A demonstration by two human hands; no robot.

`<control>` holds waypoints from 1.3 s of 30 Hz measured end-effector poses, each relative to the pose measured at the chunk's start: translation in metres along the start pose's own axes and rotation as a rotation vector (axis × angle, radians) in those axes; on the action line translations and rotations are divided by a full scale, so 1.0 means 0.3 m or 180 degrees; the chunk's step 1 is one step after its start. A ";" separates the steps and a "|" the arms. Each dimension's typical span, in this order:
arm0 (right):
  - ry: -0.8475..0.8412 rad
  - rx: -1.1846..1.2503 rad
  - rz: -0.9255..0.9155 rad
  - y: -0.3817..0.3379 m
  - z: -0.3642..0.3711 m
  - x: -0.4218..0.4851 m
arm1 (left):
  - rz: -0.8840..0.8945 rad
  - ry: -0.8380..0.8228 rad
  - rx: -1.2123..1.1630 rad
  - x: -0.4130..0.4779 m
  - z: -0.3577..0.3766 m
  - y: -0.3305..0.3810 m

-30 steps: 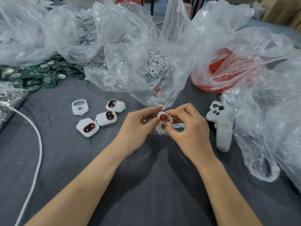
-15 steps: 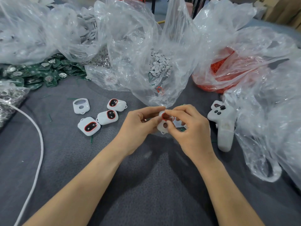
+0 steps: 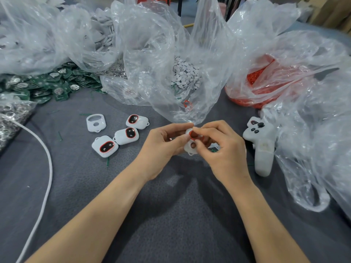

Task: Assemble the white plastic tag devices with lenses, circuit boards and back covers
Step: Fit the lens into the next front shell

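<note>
My left hand (image 3: 163,145) grips a white tag shell (image 3: 190,147) from the left, thumb on its edge. My right hand (image 3: 222,147) pinches a red ring-shaped lens (image 3: 192,135) against the shell's upper opening. Three white tags with red-rimmed dark lenses (image 3: 126,135) lie on the grey cloth to the left, beside an empty white shell (image 3: 96,122). Green circuit boards (image 3: 43,84) are heaped at far left. Small white discs (image 3: 185,73) sit in a clear bag behind my hands, and red parts (image 3: 262,76) fill a bag at right.
A white handheld controller (image 3: 261,141) lies right of my hands. Crumpled clear plastic bags (image 3: 313,130) crowd the right side and the back. A white cable (image 3: 45,168) curves down the left. A bag of metal rings (image 3: 11,114) sits at the left edge.
My hands stayed in place; the right fingers shifted slightly over the red lens on the shell. Nothing else on the cloth moved.
</note>
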State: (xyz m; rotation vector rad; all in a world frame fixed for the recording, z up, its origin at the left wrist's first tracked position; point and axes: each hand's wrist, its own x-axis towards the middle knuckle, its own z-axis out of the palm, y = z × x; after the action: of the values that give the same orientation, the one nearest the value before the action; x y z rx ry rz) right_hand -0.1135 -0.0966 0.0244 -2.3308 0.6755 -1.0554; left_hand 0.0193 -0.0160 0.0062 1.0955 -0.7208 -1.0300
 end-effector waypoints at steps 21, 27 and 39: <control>0.0079 0.0074 -0.0225 -0.007 -0.004 0.001 | -0.0088 0.0061 -0.0270 0.003 -0.005 0.014; 0.0028 0.0579 0.0010 -0.015 -0.010 0.001 | -0.0071 0.0075 -0.0373 0.008 -0.011 0.018; -0.0020 0.0014 -0.0224 -0.005 -0.007 -0.001 | -0.0128 0.0098 -0.0093 0.003 -0.009 0.025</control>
State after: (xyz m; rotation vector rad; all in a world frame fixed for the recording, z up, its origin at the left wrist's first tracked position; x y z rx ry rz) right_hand -0.1150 -0.0958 0.0264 -2.3687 0.5920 -1.0786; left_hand 0.0243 -0.0150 0.0124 1.1020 -0.6596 -1.0525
